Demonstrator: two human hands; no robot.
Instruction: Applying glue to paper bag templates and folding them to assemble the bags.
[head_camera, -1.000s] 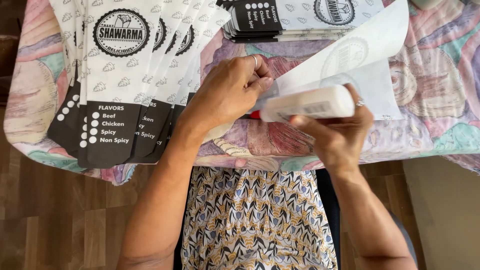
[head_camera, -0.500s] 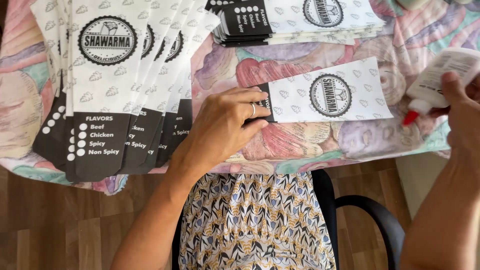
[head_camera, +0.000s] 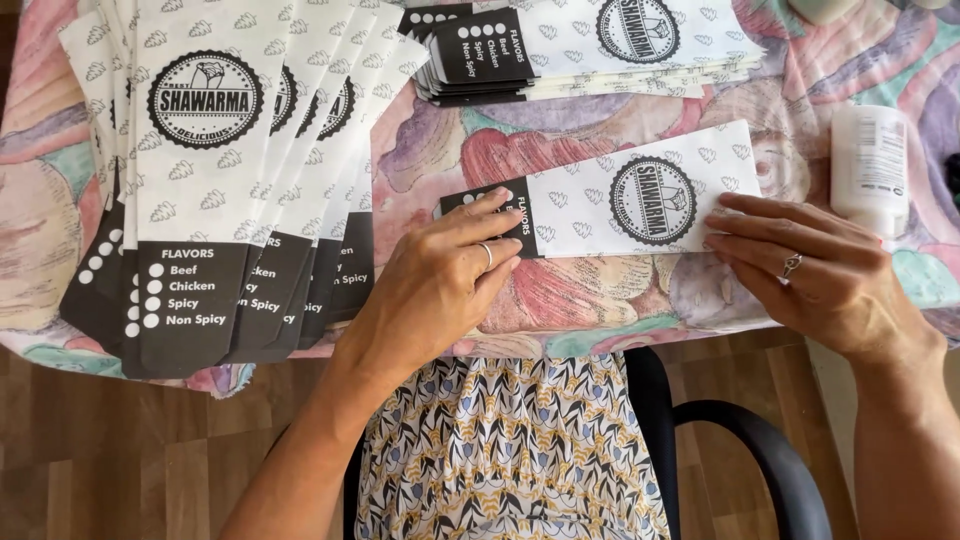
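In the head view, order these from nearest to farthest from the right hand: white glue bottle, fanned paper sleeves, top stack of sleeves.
1. White plastic glue bottle: just above the right hand.
2. Top stack of sleeves: up and left.
3. Fanned paper sleeves: far left.

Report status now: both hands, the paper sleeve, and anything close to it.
Left hand and right hand flat, pressing the paper sleeve. Sleeve lies on the tablecloth. White bottle beside right hand, not touched.
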